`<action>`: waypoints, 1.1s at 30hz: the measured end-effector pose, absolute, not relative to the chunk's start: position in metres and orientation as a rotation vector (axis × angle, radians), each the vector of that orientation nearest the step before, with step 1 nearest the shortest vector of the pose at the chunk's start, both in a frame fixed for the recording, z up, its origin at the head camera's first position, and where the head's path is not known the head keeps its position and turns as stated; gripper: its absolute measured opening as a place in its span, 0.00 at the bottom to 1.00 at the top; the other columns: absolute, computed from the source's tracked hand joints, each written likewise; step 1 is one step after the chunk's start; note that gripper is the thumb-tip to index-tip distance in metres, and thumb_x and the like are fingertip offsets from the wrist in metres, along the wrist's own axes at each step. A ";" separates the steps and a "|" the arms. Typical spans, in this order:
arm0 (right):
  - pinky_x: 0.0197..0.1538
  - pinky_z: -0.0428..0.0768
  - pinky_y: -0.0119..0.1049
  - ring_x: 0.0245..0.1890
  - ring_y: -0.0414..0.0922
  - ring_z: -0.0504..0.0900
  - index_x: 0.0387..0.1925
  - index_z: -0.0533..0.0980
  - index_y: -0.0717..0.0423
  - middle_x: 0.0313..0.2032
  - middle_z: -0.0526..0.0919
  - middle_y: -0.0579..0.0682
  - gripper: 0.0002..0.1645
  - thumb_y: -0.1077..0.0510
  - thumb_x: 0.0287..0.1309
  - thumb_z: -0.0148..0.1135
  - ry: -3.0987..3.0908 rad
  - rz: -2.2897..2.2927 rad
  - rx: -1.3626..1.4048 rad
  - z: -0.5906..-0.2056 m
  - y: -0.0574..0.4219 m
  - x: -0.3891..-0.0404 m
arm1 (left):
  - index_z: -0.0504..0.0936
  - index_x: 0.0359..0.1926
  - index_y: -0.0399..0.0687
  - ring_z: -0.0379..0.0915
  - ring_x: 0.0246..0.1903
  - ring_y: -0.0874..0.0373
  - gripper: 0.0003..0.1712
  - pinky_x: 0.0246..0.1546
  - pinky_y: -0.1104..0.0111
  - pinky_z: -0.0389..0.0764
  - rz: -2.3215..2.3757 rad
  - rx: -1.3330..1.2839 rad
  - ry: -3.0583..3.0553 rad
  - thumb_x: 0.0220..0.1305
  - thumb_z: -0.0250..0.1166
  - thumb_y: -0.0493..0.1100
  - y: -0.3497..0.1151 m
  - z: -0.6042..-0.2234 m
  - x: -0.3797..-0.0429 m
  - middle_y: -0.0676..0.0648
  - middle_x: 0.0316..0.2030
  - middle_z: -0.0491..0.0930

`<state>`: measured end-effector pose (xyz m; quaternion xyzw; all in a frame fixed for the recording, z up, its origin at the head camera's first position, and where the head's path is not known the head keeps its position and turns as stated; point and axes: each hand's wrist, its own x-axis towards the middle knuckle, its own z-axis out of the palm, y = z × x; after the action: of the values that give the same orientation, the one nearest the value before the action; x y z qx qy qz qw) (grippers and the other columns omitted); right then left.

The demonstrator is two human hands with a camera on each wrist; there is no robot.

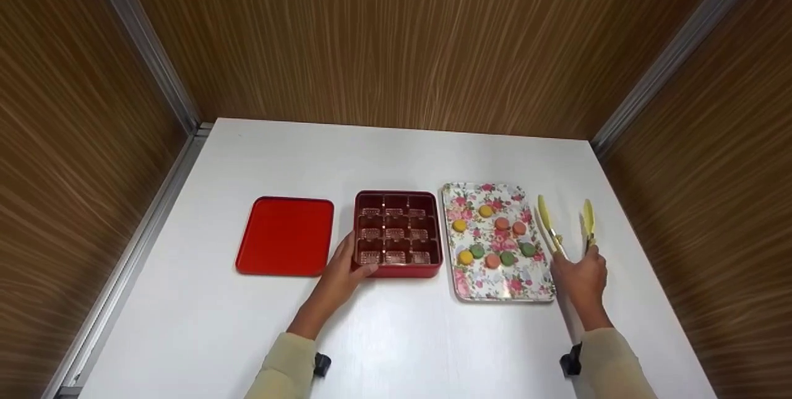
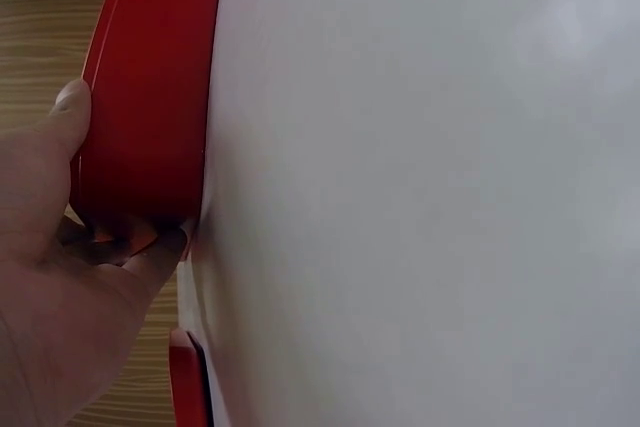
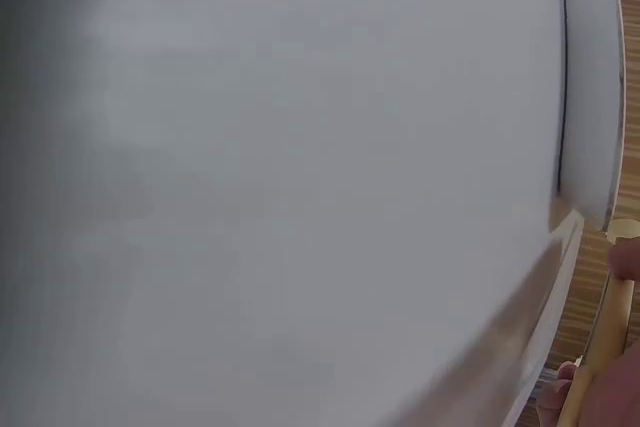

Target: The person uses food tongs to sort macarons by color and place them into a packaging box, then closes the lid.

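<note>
Head view, red box (image 1: 405, 271): square, open-topped and glossy, standing flat on the white bench (image 1: 396, 340); a clear insert (image 1: 395, 234) divides its inside into nine cells, three by three, each with a ribbed floor and nothing in it.
Red lid (image 1: 286, 237): square with rounded corners and a raised rim, lying flat left of the box and apart from it.
Floral tray (image 1: 489, 291): white with pink flowers, just right of the box; on it lie macarons (image 1: 502, 224), three yellow, three pink, three green.
Tongs (image 1: 546, 216): pale yellow ends and metal arms, right of the box beyond the tray, the two ends spread well apart.
Left grip (image 1: 342, 271): at the box's near left corner, thumb on the near edge, fingers along the left side, holding it; forearm slants in from below.
Right grip (image 1: 580, 274): right of the box past the tray, closed round the tongs' arms, its back upward.
Left wrist view, box corner: thumb on the upper edge, fingers curled in below the smooth red wall.
Right wrist view, tongs handle: a yellowish bar between thumb and fingers, partly cut off at the border.
</note>
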<state>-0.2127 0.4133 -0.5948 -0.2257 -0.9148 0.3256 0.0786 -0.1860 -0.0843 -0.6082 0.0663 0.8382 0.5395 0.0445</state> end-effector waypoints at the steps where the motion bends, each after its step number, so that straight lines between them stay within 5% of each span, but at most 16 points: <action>1: 0.65 0.67 0.65 0.61 0.72 0.69 0.70 0.53 0.78 0.60 0.67 0.80 0.50 0.47 0.63 0.62 -2.740 0.972 -0.670 -0.594 0.412 -0.213 | 0.42 0.82 0.53 0.41 0.78 0.43 0.53 0.74 0.43 0.54 1.650 0.199 2.558 0.68 0.67 0.50 -0.084 -0.608 -0.186 0.43 0.80 0.44; 15: 0.58 0.72 0.62 0.57 0.68 0.72 0.74 0.54 0.70 0.59 0.68 0.74 0.58 0.31 0.63 0.61 -2.818 0.984 -0.597 -0.587 0.399 -0.200 | 0.42 0.82 0.55 0.42 0.79 0.44 0.53 0.75 0.45 0.54 1.663 0.208 2.546 0.68 0.67 0.51 -0.084 -0.608 -0.188 0.45 0.80 0.45; 21: 0.52 0.75 0.62 0.53 0.69 0.75 0.68 0.61 0.70 0.56 0.72 0.72 0.48 0.37 0.66 0.61 -2.814 0.875 -0.369 -0.581 0.394 -0.193 | 0.41 0.82 0.52 0.39 0.79 0.44 0.54 0.75 0.45 0.53 1.653 0.189 2.538 0.68 0.67 0.52 -0.084 -0.607 -0.188 0.43 0.81 0.43; 33: 0.51 0.75 0.65 0.52 0.68 0.79 0.68 0.65 0.71 0.54 0.77 0.71 0.45 0.41 0.65 0.64 -2.936 0.697 -0.114 -0.568 0.376 -0.179 | 0.41 0.82 0.52 0.40 0.79 0.42 0.53 0.76 0.45 0.52 1.658 0.186 2.542 0.69 0.66 0.51 -0.084 -0.610 -0.187 0.42 0.81 0.43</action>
<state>-0.1785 0.3764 -0.5676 -0.0376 -0.9705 0.2303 0.0609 -0.1869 -0.0842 -0.6101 0.0610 0.8350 0.5446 0.0504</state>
